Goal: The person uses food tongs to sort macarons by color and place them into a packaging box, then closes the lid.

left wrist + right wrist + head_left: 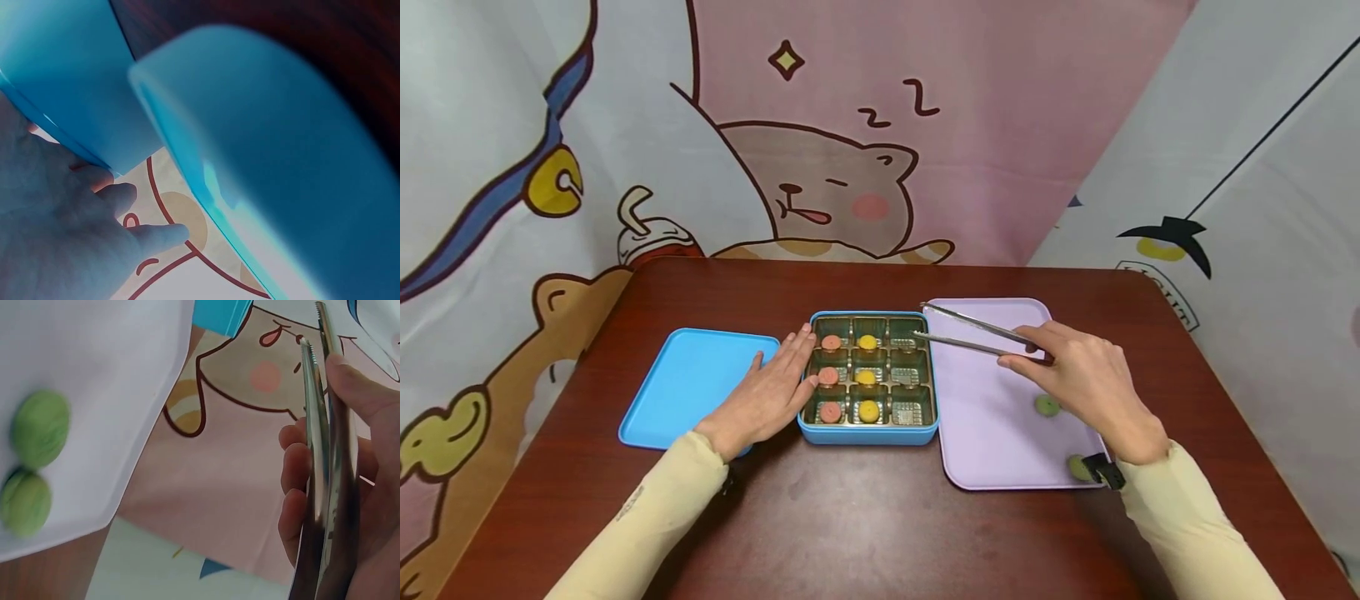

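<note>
My right hand [1078, 367] holds metal tongs [977, 324], thumb on one side and fingers on the other. Their tips stand apart over the right rim of a blue box [868, 436], with nothing seen between them. The box has a divided golden insert. Pink macaron-like rounds [831, 412] fill its left column and yellow ones [868, 411] the middle; the right column shows bare patterned bottoms. Against the box's left side rests my left hand [763, 392], fingers straight. Two green rounds [40, 428] lie on the lilac tray [992, 454], below my right hand.
A blue lid [692, 392] lies on the dark wooden table [850, 525] left of the box, partly under my left hand. The tray sits right against the box's right side. A cartoon-printed cloth [1000, 125] hangs behind the table.
</note>
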{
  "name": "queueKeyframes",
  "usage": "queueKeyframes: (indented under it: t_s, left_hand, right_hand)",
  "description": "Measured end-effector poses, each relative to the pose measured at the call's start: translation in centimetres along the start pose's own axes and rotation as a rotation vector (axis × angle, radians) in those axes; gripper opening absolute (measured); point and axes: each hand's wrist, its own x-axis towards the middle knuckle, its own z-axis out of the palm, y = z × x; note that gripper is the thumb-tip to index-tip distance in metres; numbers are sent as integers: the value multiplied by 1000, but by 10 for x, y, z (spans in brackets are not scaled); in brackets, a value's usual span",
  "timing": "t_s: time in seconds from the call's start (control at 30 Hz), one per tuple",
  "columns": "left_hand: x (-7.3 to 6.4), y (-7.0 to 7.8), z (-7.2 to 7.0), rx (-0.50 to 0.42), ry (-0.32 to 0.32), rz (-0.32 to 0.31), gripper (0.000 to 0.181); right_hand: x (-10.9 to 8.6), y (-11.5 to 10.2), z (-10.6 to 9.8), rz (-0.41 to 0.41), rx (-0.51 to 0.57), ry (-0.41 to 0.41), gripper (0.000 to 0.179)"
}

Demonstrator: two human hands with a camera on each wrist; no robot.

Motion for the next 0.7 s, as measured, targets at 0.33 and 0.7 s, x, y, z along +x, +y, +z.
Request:
queueKeyframes:
  t_s: [0.33,0.7]
  left_hand:
    - [-2,-2,0,2,0,8,68]
    - [0,0,0,-7,2,-3,69]
  right_hand:
    - [-24,17,-14,105,-30,-29,44]
    - [-52,36,-27,200,-35,-63,39]
